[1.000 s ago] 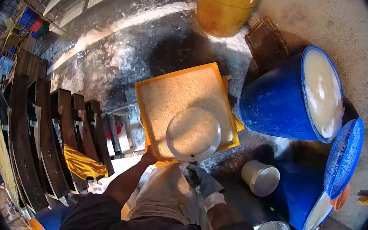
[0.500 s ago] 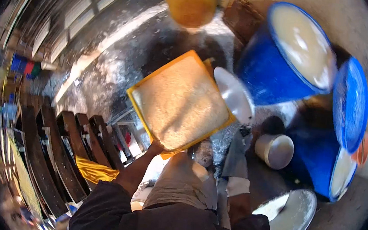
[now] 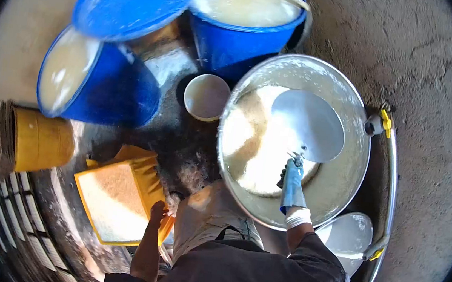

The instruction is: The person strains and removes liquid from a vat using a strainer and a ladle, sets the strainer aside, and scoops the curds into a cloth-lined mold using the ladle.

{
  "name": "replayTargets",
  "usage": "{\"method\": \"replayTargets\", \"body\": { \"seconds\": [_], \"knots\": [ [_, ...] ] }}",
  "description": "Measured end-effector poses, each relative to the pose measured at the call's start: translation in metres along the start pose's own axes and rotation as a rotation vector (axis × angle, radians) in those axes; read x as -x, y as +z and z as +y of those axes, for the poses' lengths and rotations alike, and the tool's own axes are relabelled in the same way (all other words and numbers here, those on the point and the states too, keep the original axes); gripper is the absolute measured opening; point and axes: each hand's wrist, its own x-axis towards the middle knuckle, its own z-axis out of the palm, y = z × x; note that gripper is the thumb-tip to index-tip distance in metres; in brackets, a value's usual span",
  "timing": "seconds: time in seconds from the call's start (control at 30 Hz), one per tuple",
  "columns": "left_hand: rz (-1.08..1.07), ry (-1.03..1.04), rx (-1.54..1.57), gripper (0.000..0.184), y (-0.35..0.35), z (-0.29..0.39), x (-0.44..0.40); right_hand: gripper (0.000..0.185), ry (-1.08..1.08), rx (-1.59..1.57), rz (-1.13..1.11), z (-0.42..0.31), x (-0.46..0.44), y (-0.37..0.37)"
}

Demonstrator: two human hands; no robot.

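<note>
A round metal pan (image 3: pixel 309 126) is in my right hand (image 3: pixel 292 175), which wears a blue-grey glove with its fingers wrapped round the handle. The pan is over a large round metal vat (image 3: pixel 344 170) with whitish contents. At lower left a square, yellow-edged tray (image 3: pixel 113 203) holds pale, grainy material. My bare left hand (image 3: pixel 159 211) is at the yellow cloth (image 3: pixel 147 179) along the tray's right side; its fingers are too small to read clearly.
Blue barrels (image 3: pixel 127 89) with pale liquid stand at upper left and top, with a blue lid (image 3: pixel 136 2) above. A small white bucket (image 3: pixel 207 97) stands beside the vat. A metal pipe (image 3: pixel 390 186) with yellow valves curves along the right. A yellow barrel (image 3: pixel 44 142) is at left.
The view has turned right, bringing the vat to the centre. My right hand has carried the pan away from the tray and over the vat. My left hand remains at the tray's edge.
</note>
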Motion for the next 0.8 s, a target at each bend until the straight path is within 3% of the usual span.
{"method": "replayTargets", "body": {
  "seconds": [0.1,0.17,0.2,0.23,0.3,0.37,0.53,0.67,0.8],
  "knots": [
    [0.022,0.050,-0.245,0.029,0.088,0.030,-0.003,0.015,0.086,-0.047,0.226,0.048,-0.070,-0.054],
    [-0.046,0.066,-0.403,0.038,0.141,0.058,0.017,0.012,0.016,-0.152,0.294,0.113,-0.118,-0.082],
    [-0.059,0.056,-0.361,0.040,0.156,0.061,0.023,0.011,-0.159,0.131,0.415,0.195,-0.181,-0.105],
    [0.056,0.001,-0.523,0.039,0.168,0.059,0.022,0.011,-0.132,0.119,0.413,0.194,-0.182,-0.101],
    [0.086,-0.095,-0.534,0.039,0.187,0.063,0.034,0.021,0.073,0.315,0.506,0.176,-0.165,-0.087],
    [0.109,-0.131,-0.449,0.037,0.184,0.057,0.040,0.022,0.078,0.399,0.501,0.189,-0.171,-0.070],
    [0.202,-0.227,-0.576,0.036,0.199,0.058,0.071,0.016,0.351,0.295,0.202,0.225,-0.179,-0.032],
    [0.226,-0.325,-0.671,0.042,0.206,0.068,0.075,0.014,0.807,0.205,-0.384,0.218,-0.182,-0.037],
    [0.228,-0.270,-0.570,0.042,0.205,0.079,0.070,0.014,0.931,0.247,-0.671,0.185,-0.173,-0.049]
  ]
}}
